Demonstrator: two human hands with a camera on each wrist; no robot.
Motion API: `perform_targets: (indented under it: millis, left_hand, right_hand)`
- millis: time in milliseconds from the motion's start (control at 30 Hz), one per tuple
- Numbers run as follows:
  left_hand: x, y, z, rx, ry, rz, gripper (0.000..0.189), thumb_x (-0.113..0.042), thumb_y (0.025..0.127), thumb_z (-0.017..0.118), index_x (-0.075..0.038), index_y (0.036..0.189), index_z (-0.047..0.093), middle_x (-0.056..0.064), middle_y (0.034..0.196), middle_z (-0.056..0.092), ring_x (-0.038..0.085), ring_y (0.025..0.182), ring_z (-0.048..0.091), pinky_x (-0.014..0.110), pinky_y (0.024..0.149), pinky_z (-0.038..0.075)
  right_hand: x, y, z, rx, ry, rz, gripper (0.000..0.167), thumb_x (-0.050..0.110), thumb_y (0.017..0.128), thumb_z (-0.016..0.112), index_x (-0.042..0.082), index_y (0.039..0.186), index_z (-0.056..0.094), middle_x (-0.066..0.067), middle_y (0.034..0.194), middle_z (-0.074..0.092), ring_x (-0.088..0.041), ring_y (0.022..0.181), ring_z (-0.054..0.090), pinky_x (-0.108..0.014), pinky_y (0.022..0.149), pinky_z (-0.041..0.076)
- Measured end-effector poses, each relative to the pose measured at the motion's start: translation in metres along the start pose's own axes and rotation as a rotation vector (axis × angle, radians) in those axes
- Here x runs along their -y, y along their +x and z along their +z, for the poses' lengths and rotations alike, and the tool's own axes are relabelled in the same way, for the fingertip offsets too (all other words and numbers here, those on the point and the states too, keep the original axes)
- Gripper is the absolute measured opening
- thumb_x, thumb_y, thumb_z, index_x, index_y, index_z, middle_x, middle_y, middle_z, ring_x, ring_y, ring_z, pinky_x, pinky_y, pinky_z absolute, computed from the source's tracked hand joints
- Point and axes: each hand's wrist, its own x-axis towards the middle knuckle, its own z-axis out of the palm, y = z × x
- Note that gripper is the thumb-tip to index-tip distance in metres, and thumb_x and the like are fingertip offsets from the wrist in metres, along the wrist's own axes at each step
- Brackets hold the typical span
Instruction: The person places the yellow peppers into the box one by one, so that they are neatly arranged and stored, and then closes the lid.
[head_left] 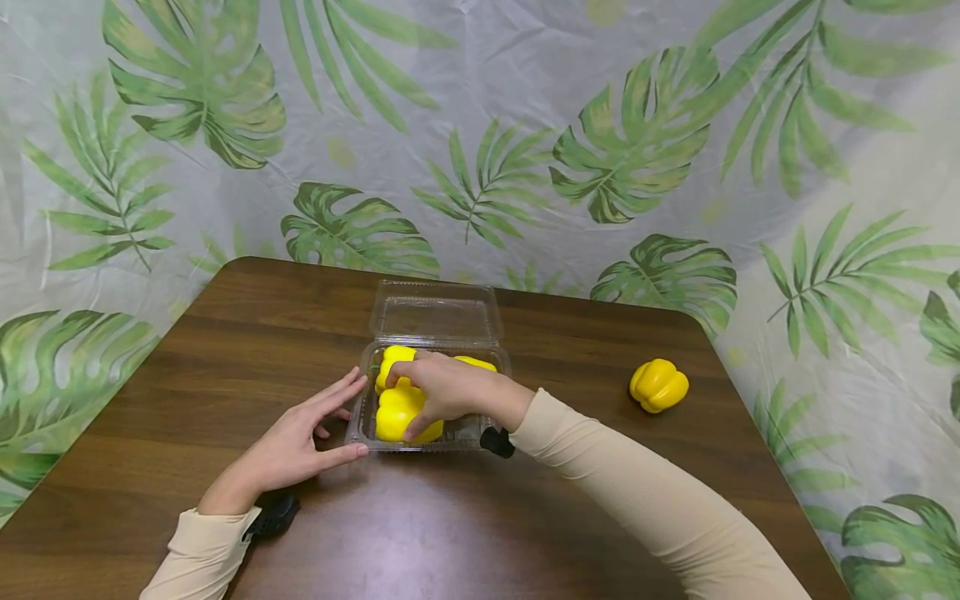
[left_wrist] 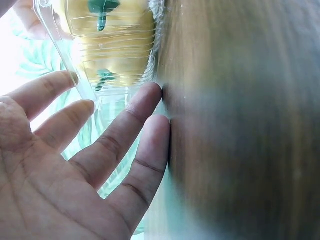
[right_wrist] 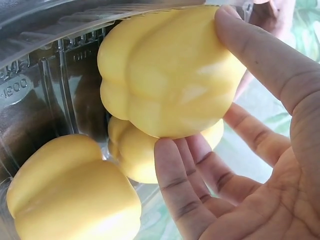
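1. Okay, far left: my left forearm, in a cream sleeve, runs up from the bottom edge, black wrist camera strapped on.
2. My left hand lies beside the container's left wall, fingers extended and spread, thumb stretched toward the near corner. Nothing grasped. Left wrist view adds what the head view can't: two fingertips down against the table, and green stems of two peppers showing through the clear wall.
3. Clear plastic container: mid-table, lid folded back on the far side. Three yellow peppers inside.
4. Front-left pepper: in the container's near-left part, in my right-hand grip. Back-left pepper sits just behind it.
5. My right hand reaches in over the container from the right, thumb on the near side, fingers curled to the far side, grasping the front-left pepper. Head view hides most of my palm; right wrist view shows it, fingertips and thumb on the skin, plus embossed marks in the tray, too unclear to read.
6. Back-right pepper: mostly behind my hand in head view, large and plain in right wrist view.
7. Far right: loose pepper on the table, well apart, head view only.
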Motion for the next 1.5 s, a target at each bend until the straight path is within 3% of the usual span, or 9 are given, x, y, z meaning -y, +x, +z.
perform_targets:
  millis: [433,867,1133,1500]
  left_hand:
    - [0.001,0.000,0.001,-0.003,0.005,-0.010,0.088,-0.037,0.094,0.085,-0.018,0.167,0.040,0.011,0.178,0.031,0.024,0.117,0.073,0.028,0.080,0.057]
    - [0.003,-0.003,0.005,-0.022,0.011,-0.025,0.087,-0.038,0.093,0.085,-0.019,0.166,0.043,0.009,0.177,0.033,0.019,0.115,0.071,0.026,0.079,0.057]
    - [0.001,-0.001,0.003,-0.013,0.011,-0.024,0.087,-0.038,0.094,0.084,-0.019,0.167,0.042,0.010,0.178,0.031,0.020,0.116,0.071,0.026,0.080,0.057]
    - [0.001,-0.001,0.003,-0.010,0.011,-0.030,0.087,-0.039,0.094,0.085,-0.020,0.167,0.042,0.011,0.178,0.031,0.021,0.116,0.071,0.027,0.081,0.057]
  right_hand:
    - [0.003,0.002,0.005,-0.022,-0.017,0.001,0.074,0.040,0.083,0.095,0.018,0.145,0.062,-0.008,0.139,0.070,-0.026,0.128,0.063,-0.039,0.111,0.053]
    - [-0.002,0.001,0.011,-0.062,-0.021,-0.031,0.075,0.045,0.081,0.095,0.016,0.142,0.062,-0.007,0.128,0.072,-0.021,0.114,0.063,-0.033,0.102,0.054]
    - [-0.008,-0.005,0.003,-0.048,0.031,-0.043,0.073,0.039,0.083,0.095,0.012,0.141,0.062,-0.005,0.103,0.072,-0.016,0.094,0.059,-0.027,0.087,0.051]
    - [-0.023,-0.017,-0.008,-0.043,0.098,-0.005,0.070,0.039,0.089,0.089,0.013,0.146,0.058,-0.012,0.120,0.073,-0.019,0.100,0.069,-0.031,0.088,0.057]
